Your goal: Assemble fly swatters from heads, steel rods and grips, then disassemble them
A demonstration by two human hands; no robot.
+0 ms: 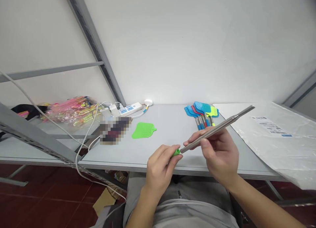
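My left hand (161,167) is closed around a short green hollow grip (176,152), its round open end facing right. In my right hand (218,152) lies a long silver-grey metal rod (214,131), held between thumb and fingers and slanting up to the right. The rod's lower end is right at the grip's mouth; whether it enters cannot be made out. Beyond my left hand, a green perforated fly swatter head (144,130) lies flat on the table (170,122). Farther back at the right, several fly swatters (201,113) in blue, red and yellow-green are bunched together.
A white plastic bag (276,139) with a label covers the table's right side. At the back left are a power strip (130,109), a white cable (79,155) and a blurred-out item (115,131). Bagged colourful things (74,111) lie beyond the metal shelf post (98,53).
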